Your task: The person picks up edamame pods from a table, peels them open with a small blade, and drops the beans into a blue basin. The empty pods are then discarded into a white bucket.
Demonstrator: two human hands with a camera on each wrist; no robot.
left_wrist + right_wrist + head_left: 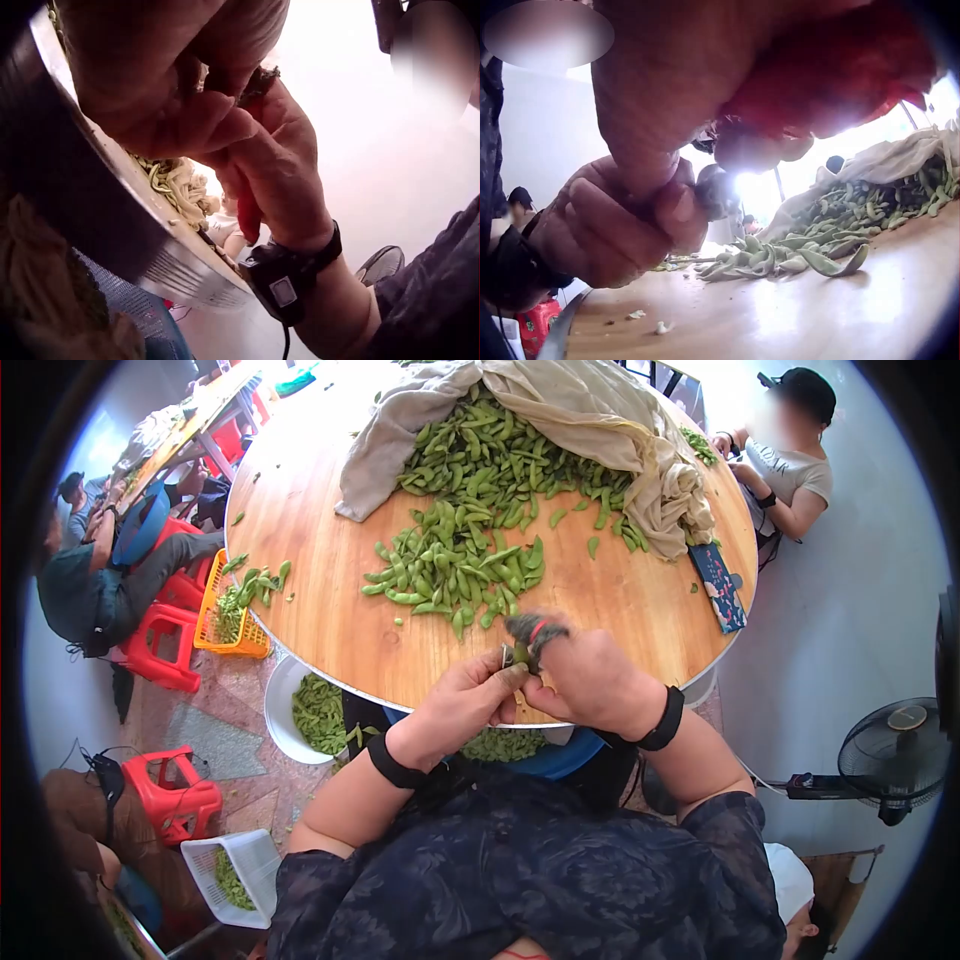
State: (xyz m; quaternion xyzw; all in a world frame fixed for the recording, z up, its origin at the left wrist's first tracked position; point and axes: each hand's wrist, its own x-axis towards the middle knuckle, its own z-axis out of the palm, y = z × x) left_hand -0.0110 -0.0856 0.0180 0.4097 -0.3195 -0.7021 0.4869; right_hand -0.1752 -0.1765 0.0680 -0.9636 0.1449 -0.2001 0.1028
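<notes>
Close over the near edge of the round wooden table [320,600], my two hands meet. My left hand [460,695] pinches a green bean pod [521,654] between thumb and fingertips. From the other side my right hand [590,675] grips the same pod, mostly hidden by the fingers. A dark wrap with a red band [540,630] covers some right fingers; red cloth [825,75] shows large in the right wrist view. Just beyond the hands lies a loose spread of green pods [450,565], running back into a larger heap [490,455].
Beige cloth [590,410] partly covers the heap. A dark blue patterned box [718,590] lies at the table's right edge. Below are a white bucket [283,710] of pods and a blue basin [548,763]. A yellow basket [208,630] hangs left; a fan [890,750] stands right.
</notes>
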